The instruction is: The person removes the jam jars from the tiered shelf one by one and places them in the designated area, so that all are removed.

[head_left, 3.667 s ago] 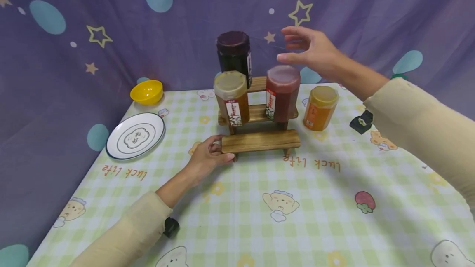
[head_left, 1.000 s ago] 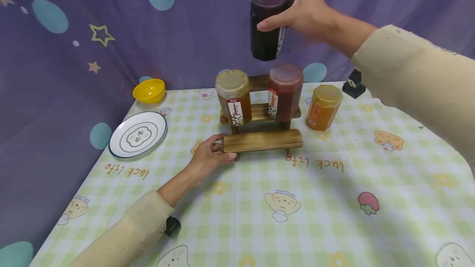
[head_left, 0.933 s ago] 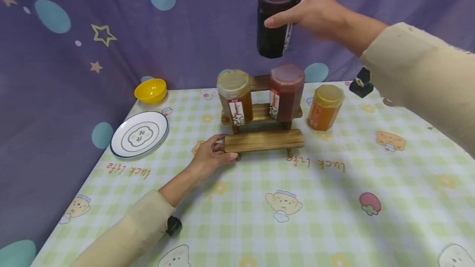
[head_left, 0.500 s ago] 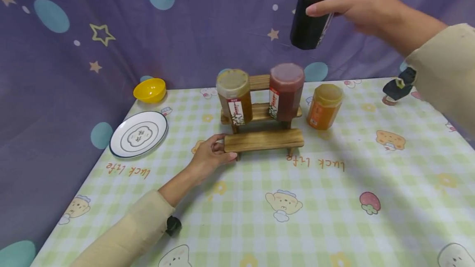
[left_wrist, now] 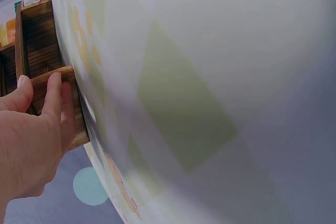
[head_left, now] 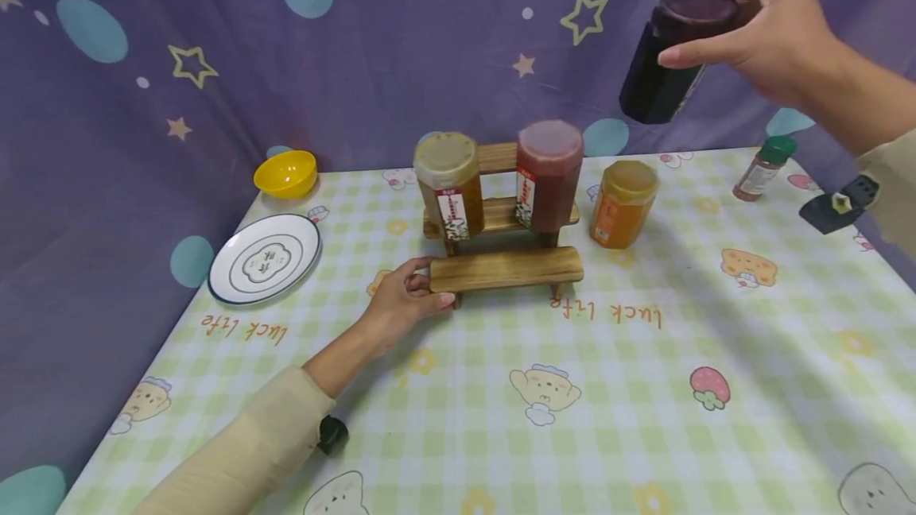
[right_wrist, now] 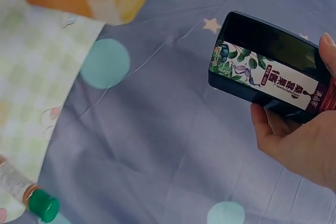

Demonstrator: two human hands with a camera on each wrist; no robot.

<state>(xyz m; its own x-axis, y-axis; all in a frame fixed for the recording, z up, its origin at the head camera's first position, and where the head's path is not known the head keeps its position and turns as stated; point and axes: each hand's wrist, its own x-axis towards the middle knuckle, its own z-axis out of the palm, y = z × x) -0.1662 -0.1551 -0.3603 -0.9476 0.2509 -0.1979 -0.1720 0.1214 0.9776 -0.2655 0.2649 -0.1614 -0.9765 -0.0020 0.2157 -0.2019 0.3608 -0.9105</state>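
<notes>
My right hand grips a dark, nearly black jar near its lid. The jar hangs tilted in the air at the upper right, and its white printed label shows in the right wrist view. My left hand pinches the left leg of a stepped wooden stand, with thumb and fingers on either side in the left wrist view. On the stand's middle step are an amber jar and a red jar. The lowest step is bare.
An orange jar stands right of the stand. Farther right is a small green-capped bottle. A white plate and a yellow bowl are at the left. A purple curtain hangs behind the table.
The right hand has taken the dark jar off the stand's top step, lifted it, then carried it right and slightly lower. The left hand stays on the stand, and the green-capped bottle has come into view.
</notes>
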